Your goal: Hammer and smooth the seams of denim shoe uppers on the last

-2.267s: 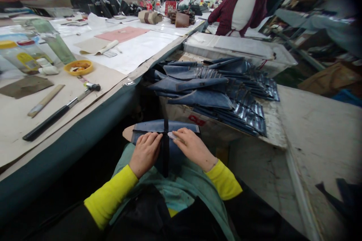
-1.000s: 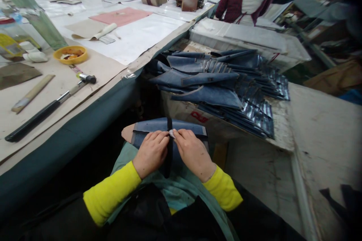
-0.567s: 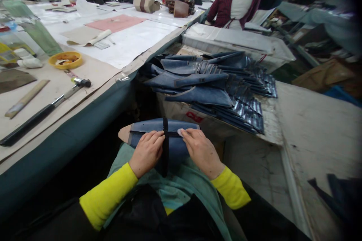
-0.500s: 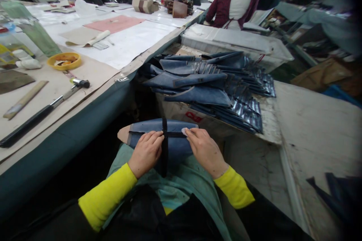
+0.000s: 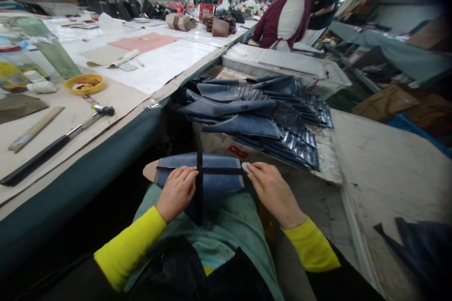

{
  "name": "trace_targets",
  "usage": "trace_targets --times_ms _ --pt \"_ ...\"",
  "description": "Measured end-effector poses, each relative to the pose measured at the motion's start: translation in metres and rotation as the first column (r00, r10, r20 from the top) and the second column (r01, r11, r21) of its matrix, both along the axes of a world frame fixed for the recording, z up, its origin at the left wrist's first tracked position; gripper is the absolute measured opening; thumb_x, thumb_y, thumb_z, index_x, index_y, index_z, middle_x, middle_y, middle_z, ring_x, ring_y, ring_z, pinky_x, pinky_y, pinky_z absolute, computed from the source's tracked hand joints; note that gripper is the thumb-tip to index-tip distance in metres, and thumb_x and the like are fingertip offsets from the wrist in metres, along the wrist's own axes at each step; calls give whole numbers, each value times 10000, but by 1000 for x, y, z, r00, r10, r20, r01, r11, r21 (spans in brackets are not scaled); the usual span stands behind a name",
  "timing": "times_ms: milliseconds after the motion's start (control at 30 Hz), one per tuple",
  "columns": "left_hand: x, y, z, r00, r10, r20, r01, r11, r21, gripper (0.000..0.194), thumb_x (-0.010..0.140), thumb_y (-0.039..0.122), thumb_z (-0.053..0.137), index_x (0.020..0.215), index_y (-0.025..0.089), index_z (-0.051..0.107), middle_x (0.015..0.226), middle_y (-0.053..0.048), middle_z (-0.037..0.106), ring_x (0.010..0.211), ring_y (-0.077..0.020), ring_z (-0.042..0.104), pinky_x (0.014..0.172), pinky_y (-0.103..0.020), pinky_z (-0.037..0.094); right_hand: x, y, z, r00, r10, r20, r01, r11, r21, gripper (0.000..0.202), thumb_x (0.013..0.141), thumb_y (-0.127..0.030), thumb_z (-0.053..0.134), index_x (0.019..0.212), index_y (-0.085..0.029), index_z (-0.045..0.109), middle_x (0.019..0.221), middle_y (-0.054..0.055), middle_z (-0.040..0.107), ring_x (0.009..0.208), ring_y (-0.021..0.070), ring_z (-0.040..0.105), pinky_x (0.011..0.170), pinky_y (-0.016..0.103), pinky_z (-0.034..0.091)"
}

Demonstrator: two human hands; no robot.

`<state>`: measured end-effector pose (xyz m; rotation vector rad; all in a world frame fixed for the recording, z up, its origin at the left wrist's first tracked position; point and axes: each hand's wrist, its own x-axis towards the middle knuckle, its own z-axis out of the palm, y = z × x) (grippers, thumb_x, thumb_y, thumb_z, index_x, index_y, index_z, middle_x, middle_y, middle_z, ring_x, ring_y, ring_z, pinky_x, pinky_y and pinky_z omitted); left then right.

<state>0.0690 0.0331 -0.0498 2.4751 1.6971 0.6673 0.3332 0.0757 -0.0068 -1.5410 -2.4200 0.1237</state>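
Observation:
A blue piece (image 5: 219, 162) with crossing black strips and a tan left tip lies over my lap on green cloth (image 5: 226, 225). My left hand (image 5: 178, 190) rests on it, left of the crossing, fingers together and pressed down on the piece. Just past its right end, my right hand (image 5: 271, 188) pinches a small whitish bit (image 5: 246, 167) between thumb and fingers. What the bit is made of is too small to tell.
Stacked blue pieces (image 5: 243, 124) lie on a box ahead, with a lidded plastic bin (image 5: 282, 59) behind. The left table (image 5: 123, 84) bears a hammer (image 5: 60, 143), a yellow dish (image 5: 84, 84) and a green bottle (image 5: 56, 54). People are farther back.
My right hand has slid right with the whitish bit, from on the black strip to the piece's right end. My left hand stays on the piece. The view has tilted up slightly.

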Motion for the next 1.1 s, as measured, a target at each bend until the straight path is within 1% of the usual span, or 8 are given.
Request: trace_targets --times_ms 133,233,300,367,533,733,900,1100 --pt "-3 -3 -3 999 -45 -10 46 994 104 334 834 124 442 1143 188 553 1147 -56 623 1051 -203 552 922 -369 439 -53 -11 18 978 158 -137 -175 978 -118 312 871 -153 452 1150 -201 584 1077 62 588 987 190 507 899 311 439" --pt "-5 6 -16 997 -59 -45 71 946 315 333 807 126 449 1112 191 564 1060 -38 661 953 -183 601 835 -316 475 -82 -9 9 975 184 -127 -204 964 -172 309 839 -135 485 1110 -239 593 1040 26 600 959 186 523 878 306 447" --pt "-8 14 -25 994 -77 -76 103 889 446 324 789 129 445 1078 182 579 987 -27 683 884 -165 620 775 -273 482 -89 -3 2 979 177 -105 -194 963 -187 295 827 -134 495 1079 -245 601 1030 18 602 953 183 530 865 298 447" --pt "-11 21 -30 988 -94 -121 143 853 503 365 760 114 443 1093 181 577 960 -9 691 849 -146 624 747 -240 478 -88 1 -1 982 179 -67 -189 962 -197 276 823 -134 489 1050 -240 607 1019 19 604 944 180 532 847 288 447" --pt "-16 27 -41 976 -97 -197 180 867 465 486 702 80 466 1158 225 552 974 30 687 852 -125 614 759 -202 466 -82 5 -9 969 243 46 -233 958 -169 277 790 -141 527 1041 -237 595 1022 20 608 905 183 533 765 268 466" --pt "-22 33 -54 952 -90 -292 231 836 498 485 697 83 466 1139 253 573 1003 57 690 865 -124 611 756 -198 462 -84 12 -34 921 339 194 -346 938 0 263 776 -227 590 1039 -237 573 893 21 606 783 194 532 513 252 432" --pt "-22 35 -56 946 -97 -309 253 818 516 431 710 93 465 1097 226 602 989 45 692 866 -132 605 747 -218 460 -97 19 -18 891 352 286 -339 936 -95 132 795 -193 541 899 -225 616 814 31 593 760 201 532 485 260 410" --pt "-21 30 -50 963 -89 -253 214 824 524 437 724 79 440 1109 218 594 982 42 690 869 -126 596 762 -210 448 -92 16 -8 930 344 127 -310 923 -226 293 773 -183 558 1053 -254 606 937 28 607 850 199 535 633 258 467"
